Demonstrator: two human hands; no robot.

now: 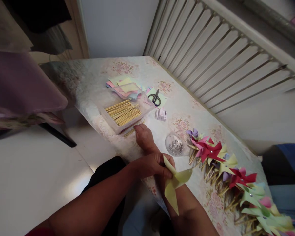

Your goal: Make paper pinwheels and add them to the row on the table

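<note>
A pale yellow paper pinwheel (175, 182) is pinched in my left hand (154, 165), its folded blades spread out to the right. My right arm passes beneath the left one, and my right hand (144, 136) is at the table edge. Its fingers are closed at the end of thin wooden sticks (129, 132) lying beside a clear plastic box (118, 128). More wooden sticks (123, 112) fill that box. Right of my hands, a round clear container (167, 143) holds small silvery pins (176, 148).
Finished pinwheels (211, 151) in several colours line the table's right side. Black-handled scissors (155, 98), a small white box (161, 114) and coloured paper sheets (127, 87) lie beyond the stick box. A metal railing (211, 65) borders the floral tablecloth (142, 67). A cloth-covered chair (22, 85) stands left.
</note>
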